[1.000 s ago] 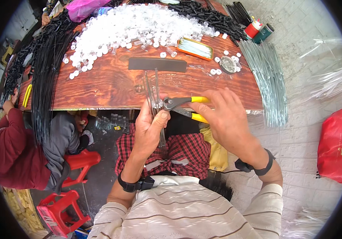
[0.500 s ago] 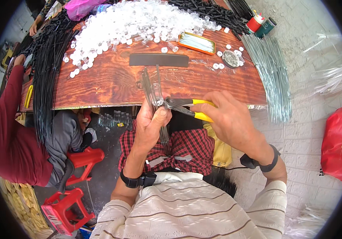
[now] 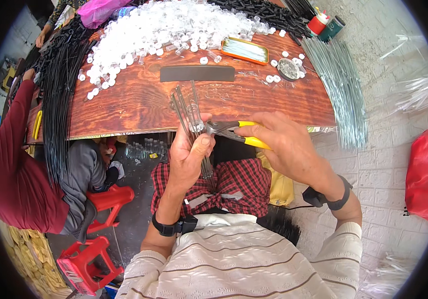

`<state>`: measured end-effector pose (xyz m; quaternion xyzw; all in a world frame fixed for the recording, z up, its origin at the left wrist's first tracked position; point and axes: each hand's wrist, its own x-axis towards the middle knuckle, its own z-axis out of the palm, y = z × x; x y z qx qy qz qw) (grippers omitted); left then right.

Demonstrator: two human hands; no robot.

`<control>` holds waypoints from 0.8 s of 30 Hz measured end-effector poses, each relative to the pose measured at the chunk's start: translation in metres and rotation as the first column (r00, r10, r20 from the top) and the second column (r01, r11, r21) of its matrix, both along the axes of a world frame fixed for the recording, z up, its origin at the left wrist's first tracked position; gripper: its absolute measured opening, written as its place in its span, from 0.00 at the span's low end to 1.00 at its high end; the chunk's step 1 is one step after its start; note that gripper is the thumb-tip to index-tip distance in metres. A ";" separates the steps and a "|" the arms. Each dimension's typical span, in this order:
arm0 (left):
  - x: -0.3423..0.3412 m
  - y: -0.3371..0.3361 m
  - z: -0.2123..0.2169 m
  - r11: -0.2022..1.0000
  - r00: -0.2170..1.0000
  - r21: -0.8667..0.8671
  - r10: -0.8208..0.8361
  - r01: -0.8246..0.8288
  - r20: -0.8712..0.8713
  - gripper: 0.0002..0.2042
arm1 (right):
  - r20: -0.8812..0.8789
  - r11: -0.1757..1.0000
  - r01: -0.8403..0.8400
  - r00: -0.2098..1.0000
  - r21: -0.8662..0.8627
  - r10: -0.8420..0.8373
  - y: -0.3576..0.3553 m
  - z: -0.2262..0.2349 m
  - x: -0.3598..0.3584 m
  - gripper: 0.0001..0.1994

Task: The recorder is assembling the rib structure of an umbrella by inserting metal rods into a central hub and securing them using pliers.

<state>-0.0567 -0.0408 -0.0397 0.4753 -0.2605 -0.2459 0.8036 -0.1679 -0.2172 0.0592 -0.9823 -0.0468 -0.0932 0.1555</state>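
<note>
My left hand [image 3: 188, 153] is closed round a bundle of thin metal wires [image 3: 180, 107], in front of the table's near edge. Their upper ends fan out above my fingers, and the lower ends hang below toward my lap. Among the wires, just above my thumb, is a small clear plastic piece [image 3: 196, 126]. In my right hand [image 3: 286, 142] is a pair of pliers [image 3: 226, 128] with yellow grips. Its jaws meet the bundle beside the clear piece and my left thumb; what exactly they bite on is too small to tell.
On the wooden table [image 3: 124, 109] lie a heap of clear and white plastic parts [image 3: 164, 30], a dark flat bar [image 3: 197, 74], a tray of wires [image 3: 245, 51] and a round dish [image 3: 288, 70]. Silvery wires [image 3: 341, 94] overhang the right edge. A person in a maroon sleeve [image 3: 17, 114] sits at left.
The wire tops lean slightly further left and spread wider. The pliers have tilted a little, with their jaws still by my left thumb. The whole view has shifted slightly.
</note>
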 end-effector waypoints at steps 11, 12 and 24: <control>-0.001 -0.005 0.002 0.998 0.998 0.034 0.058 -0.058 -0.001 0.20 | 0.056 0.999 0.016 0.998 -0.044 -0.014 0.002 0.001 0.001 0.19; 0.000 -0.006 0.001 0.998 0.998 0.035 0.056 -0.056 0.000 0.20 | 0.049 0.997 0.012 0.999 -0.078 -0.008 0.002 0.003 0.001 0.16; 0.013 0.003 -0.016 0.974 0.982 -0.160 -0.175 0.163 -0.066 0.23 | -0.010 0.992 -0.019 1.000 0.126 0.021 0.003 -0.017 0.003 0.16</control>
